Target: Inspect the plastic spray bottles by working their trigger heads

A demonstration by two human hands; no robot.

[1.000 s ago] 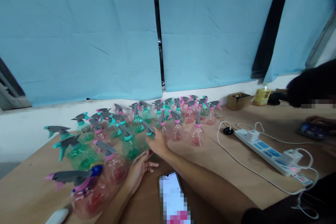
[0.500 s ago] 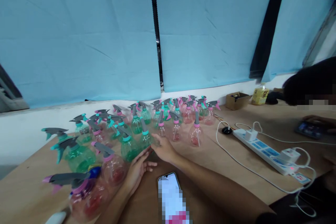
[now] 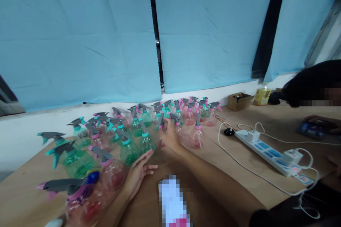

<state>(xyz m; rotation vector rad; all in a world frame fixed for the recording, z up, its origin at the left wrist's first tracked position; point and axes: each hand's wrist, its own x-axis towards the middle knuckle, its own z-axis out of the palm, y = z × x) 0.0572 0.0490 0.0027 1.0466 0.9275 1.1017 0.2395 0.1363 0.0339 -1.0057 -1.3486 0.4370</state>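
Observation:
Many trigger spray bottles with grey heads and pink or teal collars stand on the table. My right hand [image 3: 170,135] is at a clear spray bottle [image 3: 161,125] with a pink collar, its fingers closed about the neck and covering part of the body. Beside it stands a green spray bottle [image 3: 147,142] with a teal collar. My left hand [image 3: 139,173] is open, fingers stretched out, near the base of that green bottle and holding nothing. Left of it is a pink-collared spray bottle [image 3: 113,175]. A phone [image 3: 173,198] lies below my hands, its screen blurred out.
A white power strip [image 3: 266,153] with plugged chargers and trailing cables lies on the right. A cardboard box [image 3: 239,102] and a yellow-labelled bottle [image 3: 262,95] stand by the wall. Another person's hand [image 3: 321,122] holds a phone at the far right.
My right hand has moved away from the left hand, forward and slightly right, onto the pink-collared bottle. My left hand stays nearly in place. The view has shifted slightly.

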